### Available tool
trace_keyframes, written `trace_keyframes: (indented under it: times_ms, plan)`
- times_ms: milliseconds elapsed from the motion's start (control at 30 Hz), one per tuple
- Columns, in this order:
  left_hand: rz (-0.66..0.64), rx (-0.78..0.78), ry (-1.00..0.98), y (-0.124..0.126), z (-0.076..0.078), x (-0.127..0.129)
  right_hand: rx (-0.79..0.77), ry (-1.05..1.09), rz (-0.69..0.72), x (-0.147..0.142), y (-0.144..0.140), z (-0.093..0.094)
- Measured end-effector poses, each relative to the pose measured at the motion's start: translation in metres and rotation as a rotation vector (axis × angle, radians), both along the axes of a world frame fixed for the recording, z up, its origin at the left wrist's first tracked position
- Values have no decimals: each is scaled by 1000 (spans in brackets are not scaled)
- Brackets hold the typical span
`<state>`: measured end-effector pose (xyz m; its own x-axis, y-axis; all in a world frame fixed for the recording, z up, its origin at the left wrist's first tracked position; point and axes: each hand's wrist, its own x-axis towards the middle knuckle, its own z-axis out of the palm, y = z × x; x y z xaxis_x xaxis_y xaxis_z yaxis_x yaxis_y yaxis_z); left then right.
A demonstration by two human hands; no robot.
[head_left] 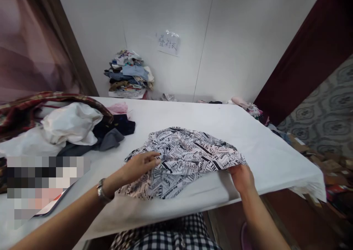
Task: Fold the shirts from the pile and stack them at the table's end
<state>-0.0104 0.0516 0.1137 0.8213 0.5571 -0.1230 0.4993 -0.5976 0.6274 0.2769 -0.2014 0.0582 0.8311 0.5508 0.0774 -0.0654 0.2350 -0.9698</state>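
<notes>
A black-and-white newspaper-print shirt (187, 150) lies bunched on the white-covered table in front of me, its near edge close to the table's front. My right hand (242, 176) is closed on the shirt's right edge, with the fingertips hidden under the cloth. Over the left part of the shirt, my left hand (145, 163) has its fingers stretched out and the thumb apart; no cloth shows between them. A metal watch sits on my left wrist.
Loose clothes, including a white garment (73, 125) and a dark navy one (116, 126), are heaped at the left. A stack of folded clothes (129, 75) stands at the back by the wall. More clothes (248, 106) lie along the right edge of the table (264, 150).
</notes>
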Motion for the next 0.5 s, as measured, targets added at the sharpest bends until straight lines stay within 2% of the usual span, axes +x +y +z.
trace_keyframes:
  times_ms: [100, 167, 267, 367, 433, 500]
  plan:
    - [228, 343, -4, 22, -5, 2, 109, 129, -16, 8, 0, -5]
    - [293, 426, 94, 33, -13, 2, 122, 149, -40, 12, -1, -9]
    - [268, 306, 243, 38, -30, 4, 92, 141, -23, 16, 1, -13]
    - [207, 225, 272, 40, -39, 5, 103, 56, -32, 16, 7, -11]
    - [195, 172, 213, 48, -33, 4, 125, -32, -80, 18, 9, -5]
    - [282, 180, 91, 65, -14, 0, 82, -167, -115, 23, 7, 3]
